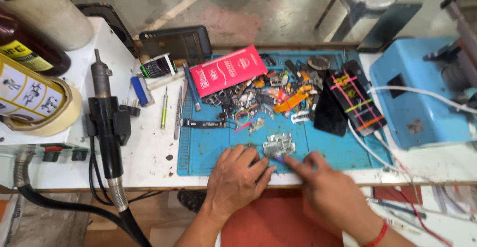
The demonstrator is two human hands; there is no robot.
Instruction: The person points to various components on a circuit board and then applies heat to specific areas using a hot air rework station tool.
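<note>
From my head camera I look down on a white bench with a blue mat (208,147) spread over it. My left hand (237,177) rests at the mat's near edge, fingers curled loosely, fingertips at the left side of a small silvery board (278,145); I cannot tell whether they pinch it. My right hand (325,187) comes in from the right with the forefinger stretched out toward the board's near edge, the other fingers folded. A thin purple bit (278,159) shows between my two hands, just below the board; whether I hold it I cannot tell. The board lies flat on the mat, near its front edge, about midway across.

Farther back on the mat is a heap of small parts (268,95), with orange flex strips and coloured bands among them. A red packet (228,70) lies tilted at the mat's back left corner. To the right of the heap sits a dark phone (355,100) bound with coloured rubber bands. A black flex strip (203,124) lies across the mat's left edge.

Left of the mat, tweezers (178,115) and a green-handled tool (164,110) lie on the bench. Farther left a black hot-air gun (107,123) stands in its holder, its hose running down off the bench. A roll of tape (49,123) sits at the far left. On the right stands a blue machine (412,95) with a white cable (427,94) crossing it.
</note>
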